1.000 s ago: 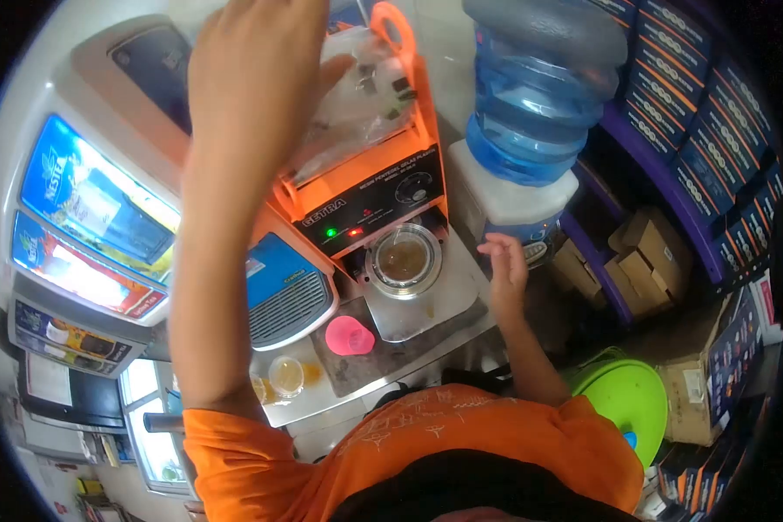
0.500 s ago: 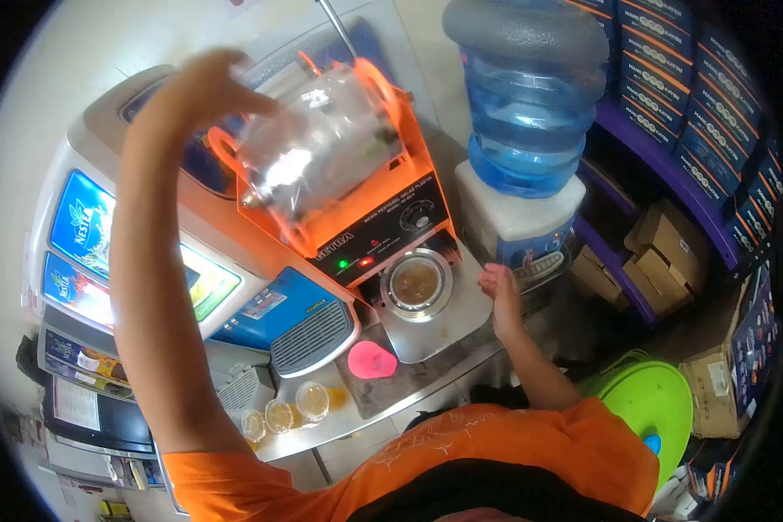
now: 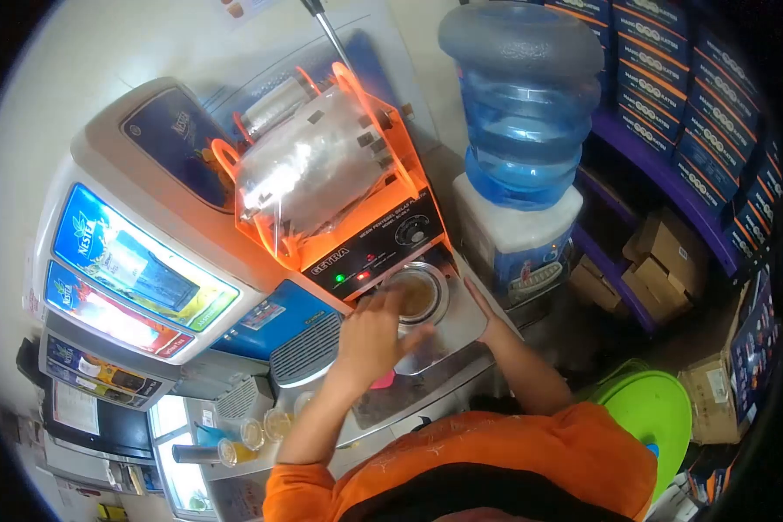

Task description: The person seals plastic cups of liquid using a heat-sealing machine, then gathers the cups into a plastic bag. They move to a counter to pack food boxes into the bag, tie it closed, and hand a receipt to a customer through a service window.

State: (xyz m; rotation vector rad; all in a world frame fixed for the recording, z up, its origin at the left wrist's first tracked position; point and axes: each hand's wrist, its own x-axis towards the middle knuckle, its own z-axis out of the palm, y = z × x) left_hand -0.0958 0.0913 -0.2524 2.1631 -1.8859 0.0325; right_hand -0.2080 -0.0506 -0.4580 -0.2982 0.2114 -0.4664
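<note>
**While the left hand [image 3: 372, 341] reaches across a sealing machine's ring, the right hand [image 3: 489, 320] is at the tray's side**

As the cup of brown drink [image 3: 421, 300] sits in the round metal ring [image 3: 445, 291], the left hand's blurred fingers overlap its left side, the grip spread and holding nothing; whether they touch it is unclear. The right hand's grip is open too, fingers extended beside the metal tray [image 3: 463, 329]. Clear film [image 3: 304, 170] lies atop the orange sealing machine [image 3: 370, 254]. A pink piece [image 3: 383, 380] shows partly beneath the left hand, and cups of yellow-orange drink [image 3: 237, 451] stand on the table [image 3: 344, 448].
</note>
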